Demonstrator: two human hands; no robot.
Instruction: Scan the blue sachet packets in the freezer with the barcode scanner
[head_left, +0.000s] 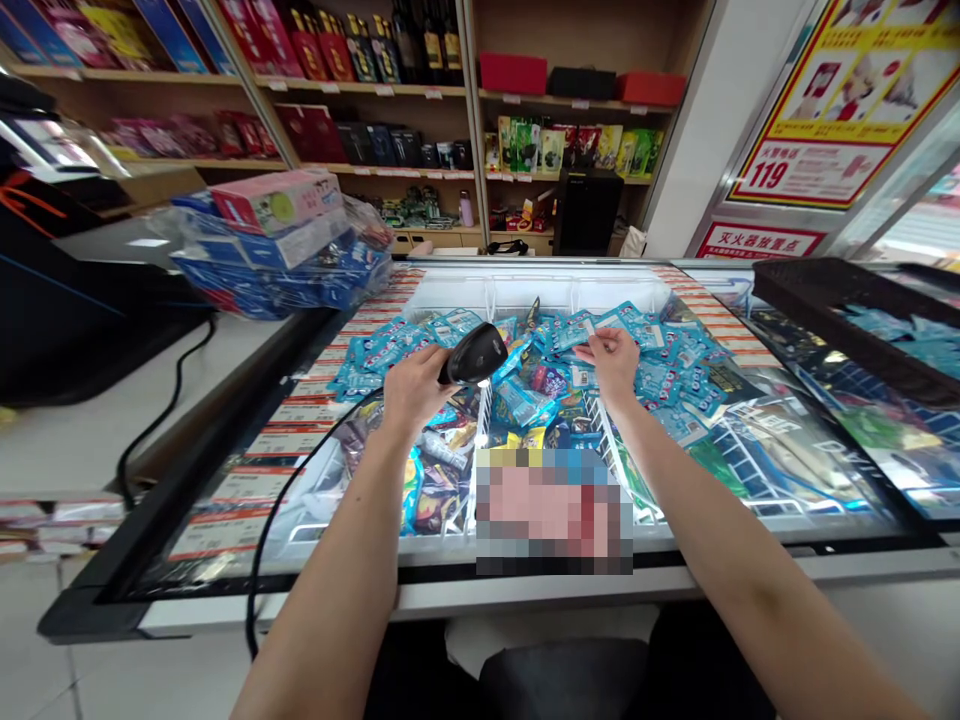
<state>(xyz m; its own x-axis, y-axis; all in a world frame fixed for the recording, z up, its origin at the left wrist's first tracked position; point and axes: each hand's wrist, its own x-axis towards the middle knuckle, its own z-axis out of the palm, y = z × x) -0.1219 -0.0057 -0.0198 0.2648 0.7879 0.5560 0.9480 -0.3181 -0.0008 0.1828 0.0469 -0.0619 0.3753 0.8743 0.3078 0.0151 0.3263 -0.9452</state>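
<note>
My left hand (416, 390) is wrapped round a black handheld barcode scanner (478, 355), its head pointing right over the freezer. A cable runs from the scanner down past my left forearm. My right hand (616, 362) pinches the edge of a small blue ice-cream packet (571, 332). Many similar blue packets (664, 385) lie spread on the glass around that hand, and another heap of blue packets (386, 350) lies to the left of the scanner. Below, wrapped ice creams (442, 450) fill the freezer's wire baskets.
The chest freezer's frame (525, 592) runs along the front edge. A plastic-wrapped stack of boxes (281, 245) stands at left. A dark tray (862, 310) with blue packets sits at right. Stocked shelves (360, 90) line the back. Blurring covers a patch near the front.
</note>
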